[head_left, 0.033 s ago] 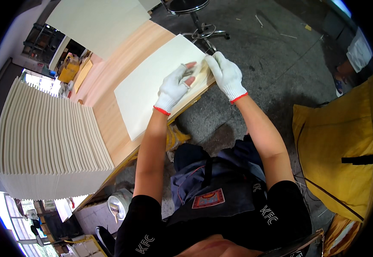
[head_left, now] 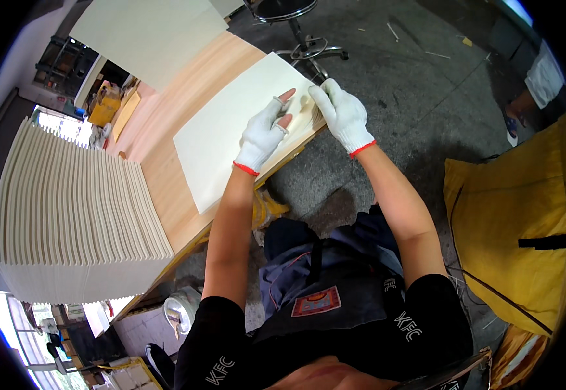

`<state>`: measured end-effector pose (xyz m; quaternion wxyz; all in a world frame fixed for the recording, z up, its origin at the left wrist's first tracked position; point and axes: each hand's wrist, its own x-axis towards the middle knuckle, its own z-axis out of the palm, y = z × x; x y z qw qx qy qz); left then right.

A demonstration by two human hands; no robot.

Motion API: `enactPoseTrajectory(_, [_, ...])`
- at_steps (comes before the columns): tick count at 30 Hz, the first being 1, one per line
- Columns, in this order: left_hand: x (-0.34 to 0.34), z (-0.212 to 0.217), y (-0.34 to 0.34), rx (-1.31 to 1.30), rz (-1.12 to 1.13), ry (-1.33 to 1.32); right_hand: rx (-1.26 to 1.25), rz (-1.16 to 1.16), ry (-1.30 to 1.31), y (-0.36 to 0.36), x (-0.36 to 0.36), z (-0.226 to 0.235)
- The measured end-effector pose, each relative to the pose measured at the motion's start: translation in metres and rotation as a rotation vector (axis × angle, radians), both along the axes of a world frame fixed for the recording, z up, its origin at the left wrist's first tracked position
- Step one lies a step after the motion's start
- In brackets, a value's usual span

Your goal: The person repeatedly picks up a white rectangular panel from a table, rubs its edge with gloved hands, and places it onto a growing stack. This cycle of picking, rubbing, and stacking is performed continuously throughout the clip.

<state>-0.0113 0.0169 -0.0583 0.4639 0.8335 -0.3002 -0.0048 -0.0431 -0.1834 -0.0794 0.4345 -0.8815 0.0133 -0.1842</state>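
Observation:
A stack of large white paper sheets lies on the wooden table at its right edge. My left hand is over the sheets in a white glove with a red cuff, its thumb and index fingertip bare. Those two fingers are apart with nothing between them. My right hand, gloved the same way, grips the stack's right corner, thumb on top and the other fingers at the outer side. Beside that thumb the sheet edges look bent and fanned. How many sheets it pinches is hidden.
To the left on the wooden table stands a long row of folded cream sheet bundles. More big sheets lie at the far end. A black stool stands beyond, a yellow cloth-covered object at right, and a white bucket below.
My left index finger has lifted and spread away from the thumb. The sheet edges near the right hand, blurred before, have flattened. Both arms stay in place.

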Motion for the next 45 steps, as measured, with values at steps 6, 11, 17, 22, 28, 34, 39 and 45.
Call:
enactPoseTrajectory(6, [-0.004,0.014,-0.003,0.284,0.040,0.027,0.019,-0.014,-0.139,0.000,0.000,-0.003])
enactPoseTrajectory(11, [-0.001,0.001,-0.003,0.253,0.048,-0.065,-0.062,-0.034,-0.192,0.001,0.006,-0.016])
enactPoseTrajectory(17, [0.000,-0.001,0.000,0.205,0.035,-0.044,0.046,-0.030,-0.134,0.002,-0.001,-0.006])
enactPoseTrajectory(22, [-0.006,0.003,-0.005,0.017,0.043,-0.057,0.063,-0.027,-0.053,0.000,0.002,-0.007])
enactPoseTrajectory(28, [-0.004,0.004,-0.003,0.266,0.037,-0.082,0.039,-0.048,-0.125,0.002,0.005,-0.011])
enactPoseTrajectory(34, [-0.004,0.006,-0.006,0.282,0.059,-0.049,0.050,-0.051,-0.142,0.001,0.005,-0.013])
enactPoseTrajectory(39, [-0.003,0.005,-0.003,0.242,0.058,-0.004,0.078,-0.055,-0.128,0.002,0.002,-0.009])
enactPoseTrajectory(45, [-0.004,0.000,-0.004,0.100,0.104,-0.084,0.069,-0.037,-0.094,0.001,0.001,-0.005])
